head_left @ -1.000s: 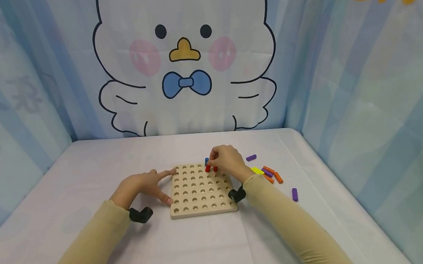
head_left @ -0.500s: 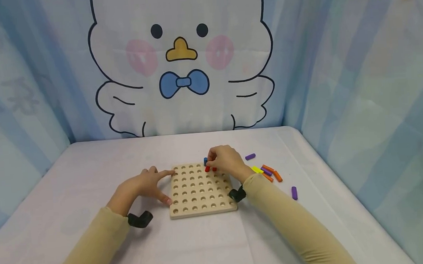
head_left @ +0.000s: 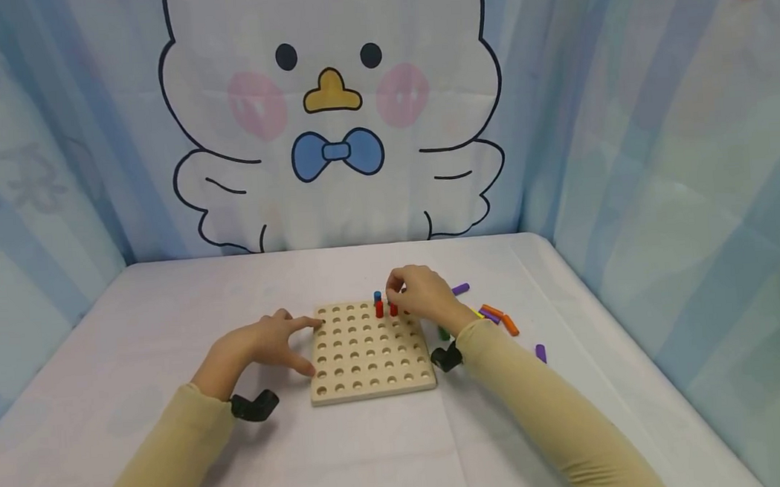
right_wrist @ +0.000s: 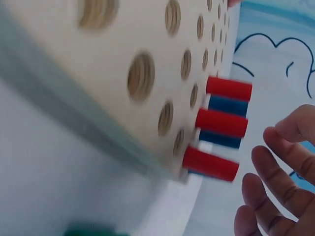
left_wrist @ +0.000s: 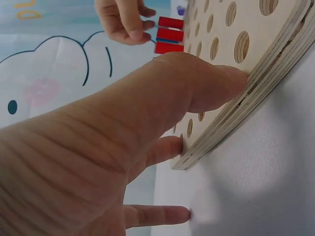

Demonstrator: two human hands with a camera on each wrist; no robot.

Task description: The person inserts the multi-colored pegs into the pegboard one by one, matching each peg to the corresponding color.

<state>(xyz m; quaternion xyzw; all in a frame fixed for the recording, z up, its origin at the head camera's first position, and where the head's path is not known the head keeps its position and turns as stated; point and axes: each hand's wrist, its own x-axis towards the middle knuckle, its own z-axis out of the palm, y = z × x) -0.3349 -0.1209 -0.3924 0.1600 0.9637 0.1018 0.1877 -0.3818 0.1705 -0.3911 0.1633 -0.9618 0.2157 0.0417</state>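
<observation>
A wooden pegboard (head_left: 363,357) with rows of round holes lies on the table. Thumb and fingertips of my left hand (head_left: 258,348) rest on its left edge, the fingers spread. At the far right of the board, three red pegs (right_wrist: 224,123) stand in a row, with blue pegs (right_wrist: 228,105) behind them in the right wrist view. My right hand (head_left: 427,297) hovers just beside these pegs, its fingers loosely bent and holding nothing. In the head view it hides part of the row, though one red peg (head_left: 379,310) shows upright.
Loose pegs lie right of the board: a purple peg (head_left: 460,289) at the back, an orange peg (head_left: 510,325) among others, and another purple peg (head_left: 540,353) nearer. A green peg (head_left: 444,333) shows under the right wrist. A printed curtain (head_left: 340,202) closes off the far side.
My right hand has let go of a red peg and drawn slightly right, away from it. That peg, tilted before, now stands upright. The left hand keeps its place on the board.
</observation>
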